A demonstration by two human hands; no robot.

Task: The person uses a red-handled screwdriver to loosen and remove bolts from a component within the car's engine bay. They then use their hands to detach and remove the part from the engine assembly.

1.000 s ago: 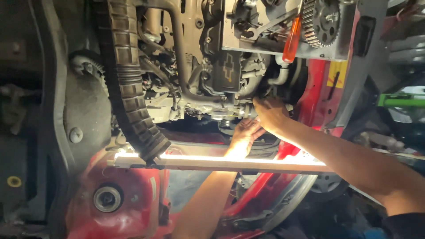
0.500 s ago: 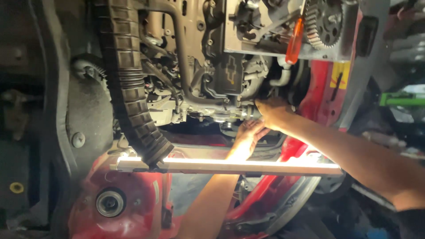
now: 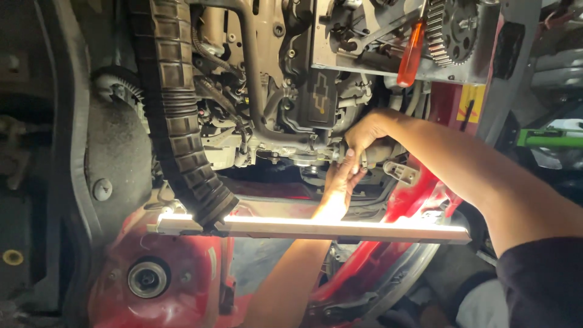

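Underneath a car's engine bay is where we are working, red bodywork [image 3: 182, 267] framing the opening and dark machinery filling it. At far left a small yellow round sticker [image 3: 12, 257] sits on the black panel. Next comes the ribbed black intake hose [image 3: 176, 115], hanging down to a bright light bar [image 3: 316, 228] that lies across the opening.

Our left hand [image 3: 340, 185] reaches up past that bar, fingers extended and loosely apart, tips touching the underside of a metal fitting [image 3: 373, 155] at the bottom of the engine [image 3: 273, 91]. Our right hand [image 3: 364, 135] comes in from the right and curls over the same fitting, fingers closed around it; whether a fastener or small tool is pinched inside we cannot tell, since glare from the light and the knuckles hide it.

To do this well, we judge the right hand should keep a firm wrap while the left steadies from below, wrists kept off the hot-looking light bar, and the turn made in short motions because the space is tight.

On the dark cover above the hands sits a gold cross-shaped emblem [image 3: 320, 97]. Further right an orange-handled screwdriver [image 3: 411, 51] rests beside a toothed sprocket [image 3: 449, 30]. Below that, a yellow rectangular label [image 3: 471, 103] with red marks is stuck on the red body, and a green bar [image 3: 549, 140] crosses the far right edge.
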